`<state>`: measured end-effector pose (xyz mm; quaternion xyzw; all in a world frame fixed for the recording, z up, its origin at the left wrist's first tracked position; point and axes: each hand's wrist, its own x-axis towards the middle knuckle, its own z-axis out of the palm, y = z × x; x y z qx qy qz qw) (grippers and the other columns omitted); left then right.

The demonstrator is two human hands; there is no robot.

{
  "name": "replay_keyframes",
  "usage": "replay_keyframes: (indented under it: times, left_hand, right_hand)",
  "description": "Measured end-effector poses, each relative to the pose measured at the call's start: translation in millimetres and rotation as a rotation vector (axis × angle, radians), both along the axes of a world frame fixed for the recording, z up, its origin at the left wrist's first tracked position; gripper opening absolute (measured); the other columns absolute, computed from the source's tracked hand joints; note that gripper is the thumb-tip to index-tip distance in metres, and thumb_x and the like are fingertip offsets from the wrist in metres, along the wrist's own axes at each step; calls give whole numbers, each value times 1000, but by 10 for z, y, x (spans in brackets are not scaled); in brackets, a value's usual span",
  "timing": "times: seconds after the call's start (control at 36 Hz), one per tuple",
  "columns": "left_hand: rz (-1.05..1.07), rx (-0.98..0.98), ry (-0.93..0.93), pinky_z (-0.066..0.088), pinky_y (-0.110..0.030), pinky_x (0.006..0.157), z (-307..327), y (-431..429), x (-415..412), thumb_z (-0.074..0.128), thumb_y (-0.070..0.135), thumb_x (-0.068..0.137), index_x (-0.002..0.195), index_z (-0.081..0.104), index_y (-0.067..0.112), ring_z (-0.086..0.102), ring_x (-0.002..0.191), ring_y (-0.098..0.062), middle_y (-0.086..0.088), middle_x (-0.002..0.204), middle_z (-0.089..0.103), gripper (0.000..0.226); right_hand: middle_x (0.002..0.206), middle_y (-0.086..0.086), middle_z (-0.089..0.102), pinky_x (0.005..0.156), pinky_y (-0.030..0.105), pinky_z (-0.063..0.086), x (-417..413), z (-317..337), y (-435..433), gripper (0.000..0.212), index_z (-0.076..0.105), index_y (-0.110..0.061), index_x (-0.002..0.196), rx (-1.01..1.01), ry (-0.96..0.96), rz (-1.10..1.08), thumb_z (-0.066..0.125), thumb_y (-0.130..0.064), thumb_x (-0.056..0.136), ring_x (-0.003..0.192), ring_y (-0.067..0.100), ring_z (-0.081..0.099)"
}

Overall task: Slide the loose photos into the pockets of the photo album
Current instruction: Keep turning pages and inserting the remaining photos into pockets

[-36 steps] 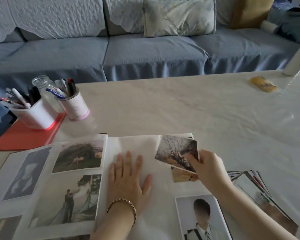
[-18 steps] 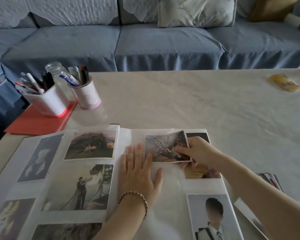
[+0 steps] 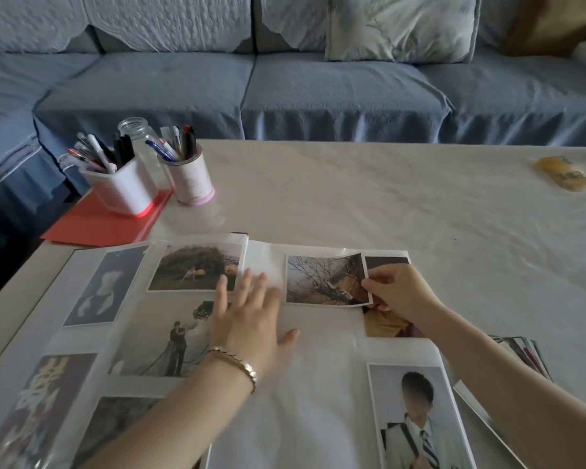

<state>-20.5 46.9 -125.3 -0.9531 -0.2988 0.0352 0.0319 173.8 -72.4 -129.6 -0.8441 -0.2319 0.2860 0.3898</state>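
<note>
The photo album (image 3: 318, 360) lies open on the table, its left page full of pocketed photos. My right hand (image 3: 396, 294) pinches the right edge of a loose photo of a bare tree (image 3: 322, 279), which lies flat at the top of the right page, its upper right corner curled. My left hand (image 3: 251, 316) presses flat with spread fingers across the album's middle fold. A portrait photo (image 3: 416, 418) sits in the lower right pocket. Another photo (image 3: 386, 323) shows partly under my right hand. A stack of loose photos (image 3: 521, 357) lies right of the album behind my forearm.
Two white pen holders (image 3: 122, 187) (image 3: 192, 179) and a glass jar (image 3: 139, 137) stand at the back left, partly on a red folder (image 3: 99, 225). A yellow packet (image 3: 565, 174) lies at the far right. A blue sofa (image 3: 318, 89) runs behind the table.
My right hand has brought the tree photo down from the air and leftward until it lies flat on the top of the right page. My left hand has shifted slightly left over the fold.
</note>
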Motion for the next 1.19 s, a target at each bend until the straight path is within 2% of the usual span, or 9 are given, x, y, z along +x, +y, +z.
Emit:
replay_keyframes:
  times: [0.14,0.19,0.25,0.44,0.56,0.61,0.81,0.94,1.19]
  left_hand:
    - [31,-82,-9,5,-55,111,-4,213,-264,7,77,61,145,29,26,-5,145,-18,15,156,8,100]
    - [14,-99,-22,36,-62,96,1,225,-307,24,74,68,129,55,21,20,139,-21,10,145,40,86]
    - [10,-33,-109,46,-61,82,-70,245,-320,35,70,69,117,64,20,34,128,-23,8,132,55,75]
    - [26,-110,-186,42,-60,91,-81,226,-315,36,71,66,122,60,25,34,132,-20,13,136,51,76]
    - [101,-208,-106,3,-49,114,-59,211,-289,5,76,56,145,18,39,-11,143,-11,26,153,2,98]
    - [121,-202,-82,-1,-46,114,-55,204,-287,-1,75,52,145,10,41,-18,142,-10,28,152,-7,100]
    - [124,-221,-105,0,-47,114,-40,183,-303,2,76,53,145,16,39,-15,143,-10,27,152,-3,100]
    - [120,-210,-119,-1,-46,114,-47,181,-304,3,76,53,143,20,39,-14,143,-10,27,152,-1,99]
    - [128,-206,-119,-1,-46,114,-49,180,-299,2,76,52,142,20,40,-15,143,-10,28,152,-2,99]
  right_hand:
    - [68,4,60,62,23,55,-78,16,111,5,69,-14,84,83,194,-89,68,-9,84,55,12,55]
    - [66,3,60,57,19,56,-129,14,164,10,66,-12,89,111,226,-113,71,-8,81,54,13,55]
    - [64,2,62,67,29,57,-163,-13,205,13,65,-14,89,87,187,-111,73,-11,80,52,15,56]
    - [58,1,62,65,34,54,-191,9,272,26,68,-6,72,58,120,-140,62,-24,90,54,17,60]
    - [65,7,63,73,38,54,-183,38,301,23,71,-4,74,29,58,-137,65,-23,86,57,19,55]
    - [62,5,62,76,39,54,-176,40,319,18,72,-6,73,12,71,-150,67,-21,84,57,20,54]
    - [41,-1,49,46,24,35,-162,116,389,23,63,-4,63,-146,88,-158,72,-19,77,36,15,40]
    - [55,7,54,66,34,51,-179,132,460,25,68,3,84,-191,35,-130,73,-20,75,60,27,55]
    - [67,10,66,77,39,57,-224,160,443,17,64,-8,64,-113,50,-155,71,-15,78,76,29,65]
